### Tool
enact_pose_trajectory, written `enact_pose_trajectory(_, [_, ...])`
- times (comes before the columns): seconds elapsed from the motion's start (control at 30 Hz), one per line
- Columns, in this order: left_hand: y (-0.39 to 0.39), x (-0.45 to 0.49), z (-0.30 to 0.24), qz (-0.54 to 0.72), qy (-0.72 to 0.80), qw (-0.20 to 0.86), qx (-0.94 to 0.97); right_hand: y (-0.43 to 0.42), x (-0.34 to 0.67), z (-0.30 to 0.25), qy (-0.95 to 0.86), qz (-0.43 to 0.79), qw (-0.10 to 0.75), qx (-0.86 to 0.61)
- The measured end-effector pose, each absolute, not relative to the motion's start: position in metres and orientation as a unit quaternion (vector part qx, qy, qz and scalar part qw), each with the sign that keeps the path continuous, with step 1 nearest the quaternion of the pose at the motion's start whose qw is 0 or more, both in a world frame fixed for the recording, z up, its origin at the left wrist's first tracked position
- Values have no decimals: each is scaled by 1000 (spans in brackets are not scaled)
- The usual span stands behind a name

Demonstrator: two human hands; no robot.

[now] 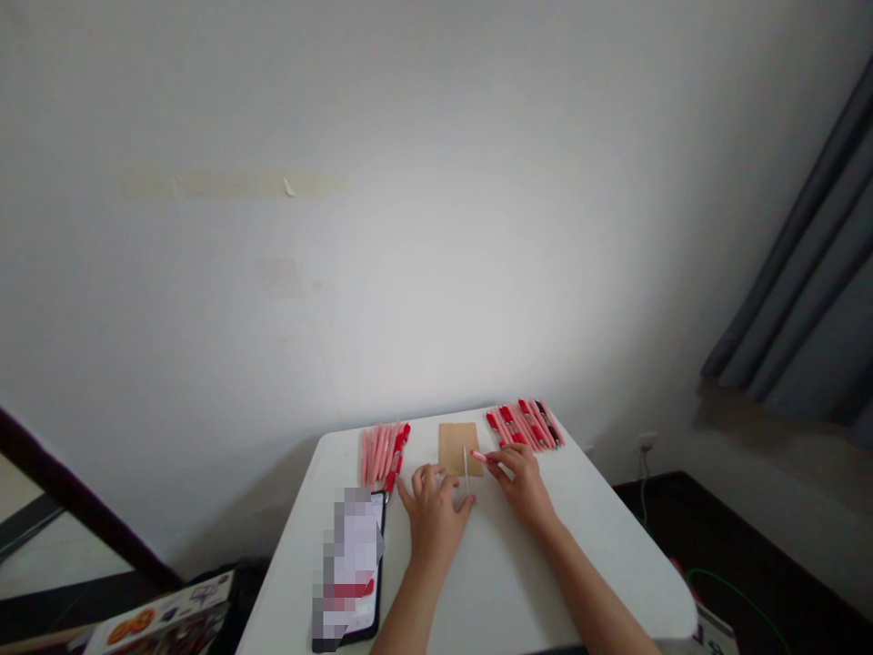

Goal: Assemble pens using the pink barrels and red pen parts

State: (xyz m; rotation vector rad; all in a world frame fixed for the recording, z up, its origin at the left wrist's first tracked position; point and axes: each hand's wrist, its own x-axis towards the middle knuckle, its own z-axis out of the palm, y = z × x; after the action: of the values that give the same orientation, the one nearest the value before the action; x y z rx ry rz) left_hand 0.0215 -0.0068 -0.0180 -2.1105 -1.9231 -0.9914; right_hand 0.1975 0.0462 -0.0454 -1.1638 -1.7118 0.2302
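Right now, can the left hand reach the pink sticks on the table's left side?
Probably yes: the left hand is close to the pink sticks, and nothing tall blocks the way. A thin white stick is beside that hand; I can't tell if it's held.

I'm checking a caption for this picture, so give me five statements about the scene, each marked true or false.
1. The right hand holds a small red-and-white piece. True.
2. Pink pen-like pieces lie on both sides of the brown sheet. True.
3. The brown sheet lies on the phone. False: it lies on the white table, apart from the phone.
4. A grey curtain hangs at the picture's right. True.
5. The phone lies right of both hands. False: it lies to their left.
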Motion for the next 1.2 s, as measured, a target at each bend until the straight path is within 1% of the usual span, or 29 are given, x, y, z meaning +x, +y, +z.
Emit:
enact_pose_trajectory(0.1, [-7, 21, -17, -329, -633, 60, -698, 48, 198, -47, -709, 85, 507, -483])
enact_pose_trajectory(0.23, [-7, 20, -15, -337, -633, 58, -694, 49, 197, -48, -675, 120, 538, -490])
enact_pose_trajectory(0.43, [-7, 20, -15, -344, -635, 61, -689, 49, 198, -48, -679, 155, 524, -490])
enact_pose_trajectory(0.73, [-6, 18, -18, -343, -651, 80, -673, 48, 196, -47, -652, 178, 553, -488])
enact_pose_trajectory(0.87, [-6, 18, -17, -340, -659, 84, -666, 46, 195, -47, -651, 186, 551, -488])
enact_pose_trajectory(0.97, [-6, 17, -17, -345, -660, 86, -661, 46, 196, -46, -662, 171, 541, -490])
enact_pose_trajectory(1.07, [-5, 15, -17, -354, -659, 99, -656, 44, 197, -45, -673, 124, 528, -503])
enact_pose_trajectory(1.2, [-4, 11, -15, -376, -654, 123, -645, 41, 196, -42, -709, 60, 476, -517])
